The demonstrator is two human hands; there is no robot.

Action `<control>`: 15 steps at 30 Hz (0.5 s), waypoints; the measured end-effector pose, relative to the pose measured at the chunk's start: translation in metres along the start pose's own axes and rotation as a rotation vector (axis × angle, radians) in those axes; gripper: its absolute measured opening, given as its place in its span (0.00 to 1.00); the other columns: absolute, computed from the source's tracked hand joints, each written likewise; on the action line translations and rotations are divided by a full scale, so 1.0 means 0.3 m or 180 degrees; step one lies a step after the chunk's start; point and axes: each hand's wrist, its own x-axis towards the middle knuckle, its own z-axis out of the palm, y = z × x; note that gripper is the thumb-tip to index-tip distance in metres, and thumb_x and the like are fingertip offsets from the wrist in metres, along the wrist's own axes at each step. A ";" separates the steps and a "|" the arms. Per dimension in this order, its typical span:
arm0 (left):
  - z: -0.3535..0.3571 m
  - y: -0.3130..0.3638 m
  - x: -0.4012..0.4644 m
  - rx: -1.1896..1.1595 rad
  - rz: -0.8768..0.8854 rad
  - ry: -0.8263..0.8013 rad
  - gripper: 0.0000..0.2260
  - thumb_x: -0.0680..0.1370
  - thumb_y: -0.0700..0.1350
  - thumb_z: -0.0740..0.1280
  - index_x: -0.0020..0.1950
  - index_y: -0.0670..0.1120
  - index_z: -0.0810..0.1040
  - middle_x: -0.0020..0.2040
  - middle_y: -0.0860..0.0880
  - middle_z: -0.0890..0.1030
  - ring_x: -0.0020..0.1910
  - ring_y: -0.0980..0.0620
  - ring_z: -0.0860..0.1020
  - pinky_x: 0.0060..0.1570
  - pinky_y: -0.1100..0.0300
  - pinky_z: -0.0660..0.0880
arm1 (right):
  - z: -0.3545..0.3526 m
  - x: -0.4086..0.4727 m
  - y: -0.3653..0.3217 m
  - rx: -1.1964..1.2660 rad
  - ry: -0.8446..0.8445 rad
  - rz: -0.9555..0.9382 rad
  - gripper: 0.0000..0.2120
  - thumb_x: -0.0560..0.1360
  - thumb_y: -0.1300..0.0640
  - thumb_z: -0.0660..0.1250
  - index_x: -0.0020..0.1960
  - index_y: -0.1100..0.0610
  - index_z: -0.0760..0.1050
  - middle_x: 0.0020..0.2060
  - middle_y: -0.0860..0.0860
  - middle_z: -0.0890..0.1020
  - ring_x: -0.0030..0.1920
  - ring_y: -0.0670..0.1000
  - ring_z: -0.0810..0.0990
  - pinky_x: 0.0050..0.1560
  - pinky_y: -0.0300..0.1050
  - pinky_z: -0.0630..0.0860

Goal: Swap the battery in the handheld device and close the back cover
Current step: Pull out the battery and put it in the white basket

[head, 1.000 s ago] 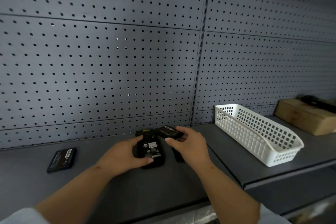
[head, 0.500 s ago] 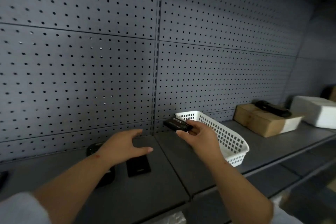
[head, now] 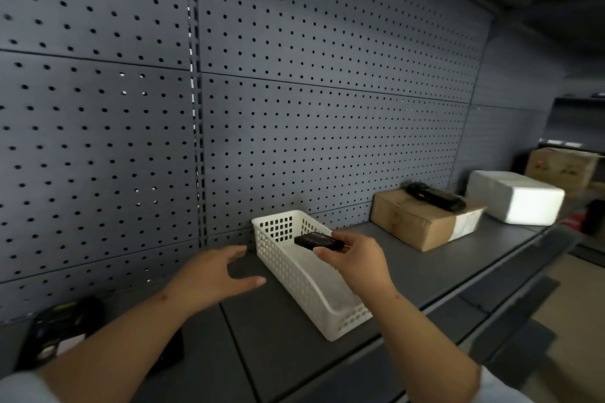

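My right hand [head: 355, 263] pinches a flat black battery [head: 318, 241] and holds it over the open top of a white plastic basket [head: 288, 275] on the grey shelf. My left hand [head: 214, 273] hovers with fingers spread, holding nothing, just left of the basket. The black handheld device [head: 54, 327] lies back-up on the shelf at the far left, its battery bay showing, partly hidden by my left forearm. A dark flat piece, probably the back cover [head: 172, 350], lies beside it under my forearm.
A grey pegboard wall [head: 327, 108] backs the shelf. To the right stand a cardboard box [head: 422, 222] with a second black handheld [head: 435, 196] on top, a white foam box [head: 514, 196], and another carton [head: 563, 170] further back. The shelf's front edge runs diagonally at lower right.
My right hand lifted the battery off the device and carried it right, over the basket. My left hand let go of the device. The view swung right.
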 end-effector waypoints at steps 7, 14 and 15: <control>0.048 -0.029 0.058 0.0015 -0.0121 0.0006 0.60 0.44 0.81 0.57 0.71 0.51 0.62 0.71 0.54 0.67 0.66 0.59 0.67 0.65 0.65 0.61 | 0.028 0.051 0.028 -0.0603 -0.0371 0.0246 0.15 0.68 0.50 0.71 0.49 0.58 0.79 0.38 0.49 0.80 0.35 0.49 0.78 0.36 0.46 0.76; 0.054 -0.049 0.071 0.0018 -0.0171 0.0013 0.61 0.43 0.81 0.57 0.71 0.51 0.63 0.71 0.54 0.67 0.66 0.59 0.68 0.63 0.67 0.61 | 0.053 0.068 0.028 -0.1271 -0.0740 0.0273 0.10 0.70 0.50 0.67 0.43 0.56 0.74 0.42 0.51 0.80 0.35 0.48 0.74 0.24 0.36 0.62; 0.054 -0.052 0.072 0.0009 -0.0176 0.0023 0.61 0.44 0.81 0.57 0.71 0.51 0.63 0.71 0.54 0.67 0.66 0.59 0.68 0.63 0.67 0.61 | 0.057 0.069 0.029 -0.1329 -0.0785 0.0329 0.10 0.69 0.50 0.67 0.41 0.56 0.72 0.39 0.50 0.78 0.32 0.48 0.73 0.24 0.36 0.62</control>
